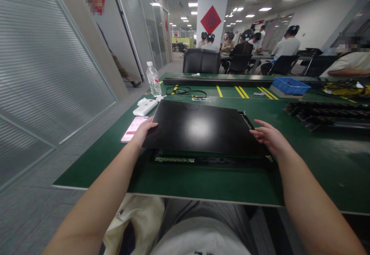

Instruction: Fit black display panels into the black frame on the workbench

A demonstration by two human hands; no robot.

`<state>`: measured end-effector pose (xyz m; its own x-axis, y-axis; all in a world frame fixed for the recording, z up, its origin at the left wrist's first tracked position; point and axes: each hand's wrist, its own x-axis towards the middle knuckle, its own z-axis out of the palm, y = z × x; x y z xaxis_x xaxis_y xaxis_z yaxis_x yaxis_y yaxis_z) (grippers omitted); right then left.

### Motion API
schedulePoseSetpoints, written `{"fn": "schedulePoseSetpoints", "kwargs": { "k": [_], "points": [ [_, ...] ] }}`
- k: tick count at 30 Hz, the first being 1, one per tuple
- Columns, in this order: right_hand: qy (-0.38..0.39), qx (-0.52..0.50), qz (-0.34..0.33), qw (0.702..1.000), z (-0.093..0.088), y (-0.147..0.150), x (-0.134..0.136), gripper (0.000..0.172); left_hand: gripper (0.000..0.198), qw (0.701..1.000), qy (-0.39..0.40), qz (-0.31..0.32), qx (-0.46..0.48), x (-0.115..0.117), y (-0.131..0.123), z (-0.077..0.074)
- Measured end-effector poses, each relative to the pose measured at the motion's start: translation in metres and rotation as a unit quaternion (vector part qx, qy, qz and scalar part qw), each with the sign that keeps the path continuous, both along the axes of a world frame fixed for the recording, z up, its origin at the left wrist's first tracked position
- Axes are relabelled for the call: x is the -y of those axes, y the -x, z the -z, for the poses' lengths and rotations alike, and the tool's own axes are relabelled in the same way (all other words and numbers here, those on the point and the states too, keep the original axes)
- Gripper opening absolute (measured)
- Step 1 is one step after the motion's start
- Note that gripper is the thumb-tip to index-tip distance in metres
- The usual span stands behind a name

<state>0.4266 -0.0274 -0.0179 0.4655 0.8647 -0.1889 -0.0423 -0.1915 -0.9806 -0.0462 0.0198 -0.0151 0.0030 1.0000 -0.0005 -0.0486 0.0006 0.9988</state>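
Observation:
A flat black display panel (179, 126) lies tilted above a black frame (225, 161). My left hand (143, 130) grips the panel's left edge, thumb on top and fingers hidden underneath. At the panel's right edge is my right hand (270, 137), its fingers spread. Its fingertips are close to the frame's right side; whether they touch it I cannot tell. A narrow green circuit board (175, 160) shows along the frame's near side, below the panel. The rest of the frame is mostly covered.
Left of the panel lie a lit phone (134, 130) and a white device (145, 107), with a water bottle (153, 79) behind. A black cable (185, 90), a long dark bar (214, 82) and a blue basket (290, 86) are farther back. Black strips (326, 112) lie right. People sit beyond.

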Motion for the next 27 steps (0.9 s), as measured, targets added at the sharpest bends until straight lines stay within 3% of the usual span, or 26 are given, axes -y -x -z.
{"fn": "schedulePoseSetpoints", "kwargs": {
  "k": [12,19,27],
  "points": [
    [0.01,0.034,0.033,0.999,0.002,0.0,-0.001,0.031,0.063,0.999,0.024,0.041,0.017,0.007,-0.009,0.004],
    [-0.004,0.031,0.048,0.998,0.008,-0.008,-0.004,0.03,0.065,0.994,0.037,0.07,0.071,0.007,-0.01,0.011],
    [0.002,0.078,0.053,0.996,0.008,-0.006,-0.004,0.026,0.066,0.995,0.033,0.055,0.072,0.003,-0.01,0.015]
  ]
}}
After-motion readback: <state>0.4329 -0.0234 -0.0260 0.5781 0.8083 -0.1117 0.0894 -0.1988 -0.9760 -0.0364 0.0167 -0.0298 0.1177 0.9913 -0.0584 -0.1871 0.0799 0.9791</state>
